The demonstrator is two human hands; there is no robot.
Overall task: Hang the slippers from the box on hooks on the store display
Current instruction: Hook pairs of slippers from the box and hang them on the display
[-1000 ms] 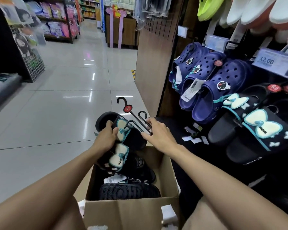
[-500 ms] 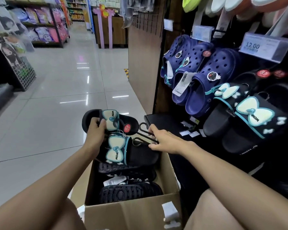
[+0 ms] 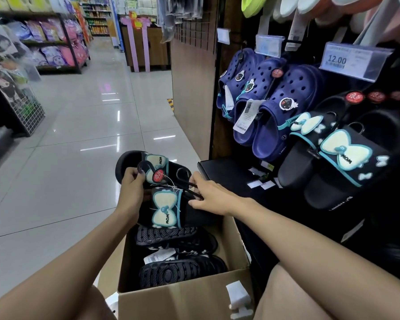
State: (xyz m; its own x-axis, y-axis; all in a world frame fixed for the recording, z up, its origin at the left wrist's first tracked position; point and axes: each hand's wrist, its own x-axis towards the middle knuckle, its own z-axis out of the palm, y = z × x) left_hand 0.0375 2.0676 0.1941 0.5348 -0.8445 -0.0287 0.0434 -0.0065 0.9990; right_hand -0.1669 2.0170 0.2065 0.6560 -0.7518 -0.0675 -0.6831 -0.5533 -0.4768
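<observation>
Blue clogs (image 3: 273, 105) hang on the display. Above the box (image 3: 185, 299), left hand (image 3: 132, 192) grips the slippers (image 3: 164, 204); right hand (image 3: 210, 197) pinches their hanger (image 3: 189, 188).

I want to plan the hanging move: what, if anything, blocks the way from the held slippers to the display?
Nothing visible: open air lies between the held slippers and the display, but its visible hooks already carry slippers.

Box (image 3: 185, 299) sits on the floor (image 3: 62, 181) at 6 o'clock, with slippers (image 3: 180, 271) lying inside it. Above its far end, 2 hands, left (image 3: 131, 192) and right (image 3: 214, 196), hold a slipper pair (image 3: 164, 204). Store display (image 3: 310, 116) stands at 3 o'clock; shelves (image 3: 53, 42) at 10 o'clock.
</observation>
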